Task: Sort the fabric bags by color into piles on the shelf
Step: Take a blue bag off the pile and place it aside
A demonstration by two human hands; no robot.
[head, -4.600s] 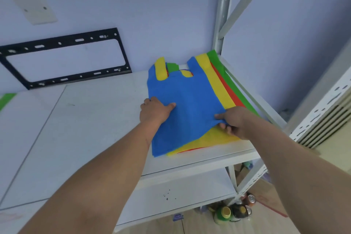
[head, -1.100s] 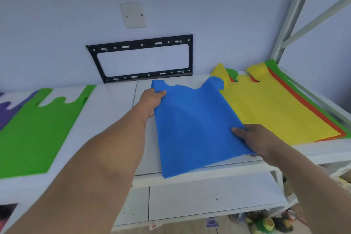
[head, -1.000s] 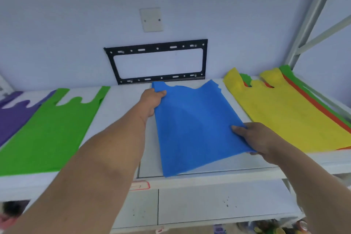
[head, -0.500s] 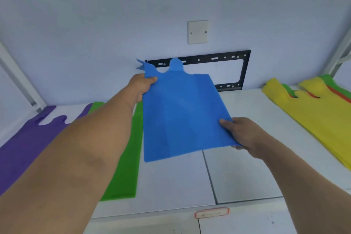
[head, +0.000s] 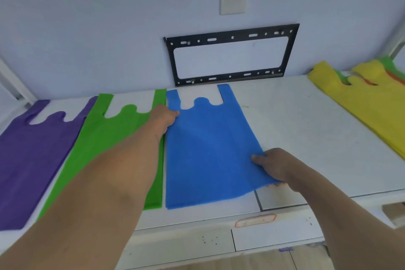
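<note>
Beside the green bag (head: 114, 138), blue bag (head: 208, 149) flat on the shelf (head: 306, 138), left hand (head: 163, 117) pinching its top-left corner, right hand (head: 274, 165) gripping its lower-right edge, both arms outstretched.

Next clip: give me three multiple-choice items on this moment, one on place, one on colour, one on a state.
1. Directly left of the blue bag lies:
A. green bag
B. yellow bag
C. purple bag

2. Colour of the top bag in the unsorted pile at right:
A. red
B. yellow
C. blue

3. The right hand:
A. rests flat on the shelf
B. hangs idle
C. pinches the blue bag's edge

Key: 1 A, the green bag borders it; 2 B, the yellow bag covers the others; 3 C, thumb above, fingers under the corner.
</note>
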